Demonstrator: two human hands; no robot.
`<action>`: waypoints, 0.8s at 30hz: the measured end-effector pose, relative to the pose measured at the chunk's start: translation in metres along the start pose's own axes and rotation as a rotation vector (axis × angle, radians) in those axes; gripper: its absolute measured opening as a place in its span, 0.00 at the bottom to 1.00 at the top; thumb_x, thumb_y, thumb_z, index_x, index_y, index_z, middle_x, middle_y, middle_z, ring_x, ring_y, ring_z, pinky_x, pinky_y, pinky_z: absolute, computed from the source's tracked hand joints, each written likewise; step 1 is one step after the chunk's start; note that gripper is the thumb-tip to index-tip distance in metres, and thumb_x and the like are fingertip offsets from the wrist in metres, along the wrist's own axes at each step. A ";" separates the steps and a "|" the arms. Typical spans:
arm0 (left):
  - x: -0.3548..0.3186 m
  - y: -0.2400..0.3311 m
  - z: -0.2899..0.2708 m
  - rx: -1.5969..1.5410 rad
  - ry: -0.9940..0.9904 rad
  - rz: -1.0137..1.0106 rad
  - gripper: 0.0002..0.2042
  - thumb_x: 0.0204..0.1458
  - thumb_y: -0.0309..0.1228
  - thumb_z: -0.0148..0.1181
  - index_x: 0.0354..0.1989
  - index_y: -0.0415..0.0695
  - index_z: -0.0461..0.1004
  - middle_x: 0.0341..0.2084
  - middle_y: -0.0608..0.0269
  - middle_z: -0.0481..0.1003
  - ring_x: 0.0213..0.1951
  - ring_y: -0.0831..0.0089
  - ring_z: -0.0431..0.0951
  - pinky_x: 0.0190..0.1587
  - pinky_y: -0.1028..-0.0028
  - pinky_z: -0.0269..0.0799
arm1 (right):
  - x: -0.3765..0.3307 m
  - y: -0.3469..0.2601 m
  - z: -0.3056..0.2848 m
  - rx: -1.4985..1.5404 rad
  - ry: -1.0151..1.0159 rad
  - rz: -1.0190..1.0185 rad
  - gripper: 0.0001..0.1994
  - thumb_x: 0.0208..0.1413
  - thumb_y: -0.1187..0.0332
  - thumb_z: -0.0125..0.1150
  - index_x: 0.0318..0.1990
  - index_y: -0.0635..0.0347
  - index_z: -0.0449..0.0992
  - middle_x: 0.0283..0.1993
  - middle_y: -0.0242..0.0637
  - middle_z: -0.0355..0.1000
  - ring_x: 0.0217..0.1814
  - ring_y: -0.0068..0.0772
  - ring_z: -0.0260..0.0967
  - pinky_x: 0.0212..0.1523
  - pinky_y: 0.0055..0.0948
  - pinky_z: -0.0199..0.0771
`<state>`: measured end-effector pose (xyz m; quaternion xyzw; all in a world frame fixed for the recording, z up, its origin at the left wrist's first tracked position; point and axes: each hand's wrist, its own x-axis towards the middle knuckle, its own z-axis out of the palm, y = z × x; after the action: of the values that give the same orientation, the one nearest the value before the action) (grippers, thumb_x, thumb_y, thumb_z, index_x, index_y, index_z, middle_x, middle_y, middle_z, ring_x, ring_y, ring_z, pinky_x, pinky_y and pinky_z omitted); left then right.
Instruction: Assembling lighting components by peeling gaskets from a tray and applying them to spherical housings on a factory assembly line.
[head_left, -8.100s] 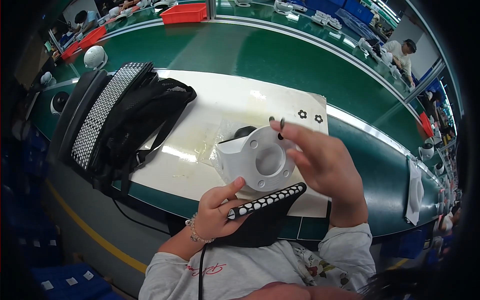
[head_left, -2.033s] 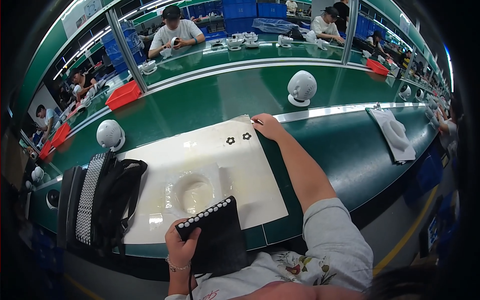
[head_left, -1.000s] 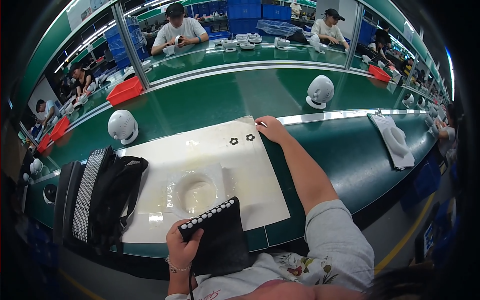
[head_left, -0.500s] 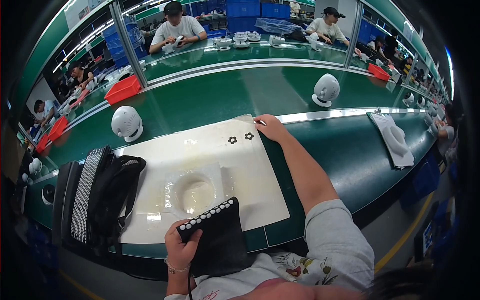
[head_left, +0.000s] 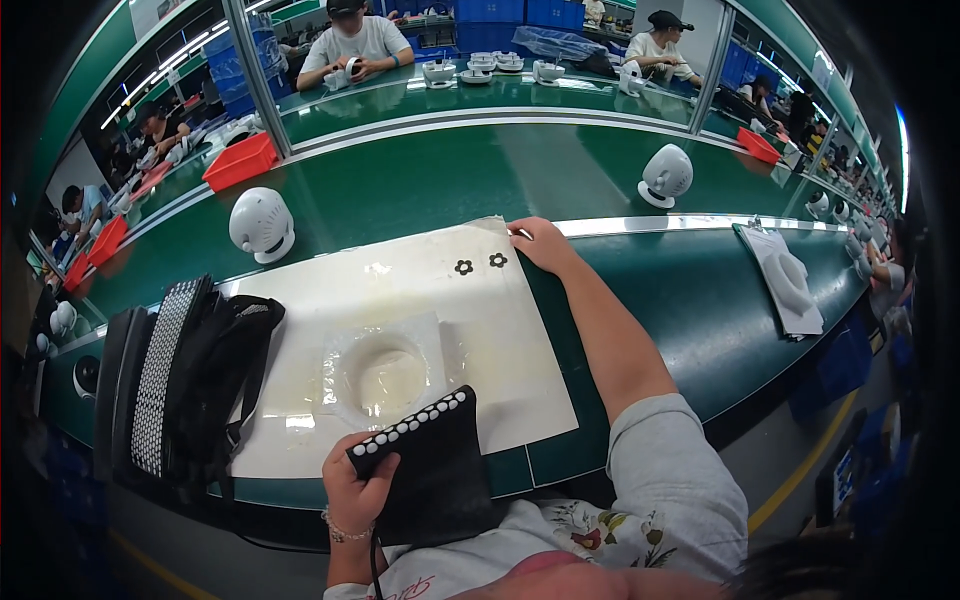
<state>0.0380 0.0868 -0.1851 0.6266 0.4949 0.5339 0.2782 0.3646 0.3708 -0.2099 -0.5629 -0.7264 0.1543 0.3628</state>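
A worker sits at a long green desk (head_left: 430, 180) on an assembly line, the left hand (head_left: 357, 487) wrapped tightly around the near corner of a flat black pad edged with a row of white studs (head_left: 425, 470), which it holds at about six o'clock, partly over the desk's front edge and against the worker's lap. The right hand (head_left: 543, 243) reaches out to roughly one o'clock and lies loosely, fingers lightly curled and holding nothing, on the far right corner of a large white work mat (head_left: 500, 340), just beside two small black flower-shaped parts (head_left: 479, 264) resting on the mat. At the mat's centre lies a clear plastic sheet with a round dished hollow (head_left: 385, 370), touching the studded pad's upper edge. At nine o'clock a black strapped bag with a white dotted band (head_left: 185, 385) stands on the desk's left end. Two white rounded fan-like units pass on the green belt, one at eleven o'clock (head_left: 261, 224) and one at two o'clock (head_left: 666, 176); a stack of white sheets (head_left: 790, 285) lies at three o'clock. Other workers sit across the line at twelve o'clock. To pick up a flower part cleanly, it seems wise to pinch one piece at a time with the fingertips while the left hand keeps the pad level and steady.
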 end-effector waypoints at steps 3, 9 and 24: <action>0.002 -0.001 -0.001 0.032 -0.019 0.029 0.11 0.38 0.19 0.62 0.32 0.34 0.72 0.26 0.60 0.73 0.26 0.75 0.73 0.30 0.80 0.67 | -0.001 0.001 0.002 0.006 0.003 0.000 0.14 0.46 0.64 0.56 0.41 0.57 0.74 0.42 0.40 0.71 0.46 0.39 0.66 0.48 0.32 0.65; 0.003 -0.001 -0.001 0.045 -0.036 0.011 0.10 0.38 0.19 0.62 0.32 0.34 0.72 0.27 0.59 0.73 0.27 0.74 0.73 0.31 0.79 0.68 | 0.001 -0.002 0.000 0.006 -0.018 0.026 0.14 0.47 0.66 0.56 0.42 0.59 0.73 0.43 0.42 0.70 0.47 0.39 0.65 0.48 0.31 0.64; 0.001 -0.004 -0.001 0.012 -0.029 0.003 0.10 0.39 0.20 0.61 0.32 0.34 0.72 0.27 0.60 0.73 0.27 0.75 0.72 0.32 0.79 0.67 | 0.000 -0.008 -0.003 0.018 -0.059 0.045 0.15 0.48 0.66 0.54 0.43 0.61 0.72 0.45 0.42 0.69 0.50 0.38 0.64 0.51 0.30 0.62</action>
<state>0.0353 0.0893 -0.1877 0.6367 0.4932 0.5221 0.2807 0.3610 0.3670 -0.2025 -0.5711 -0.7225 0.1856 0.3425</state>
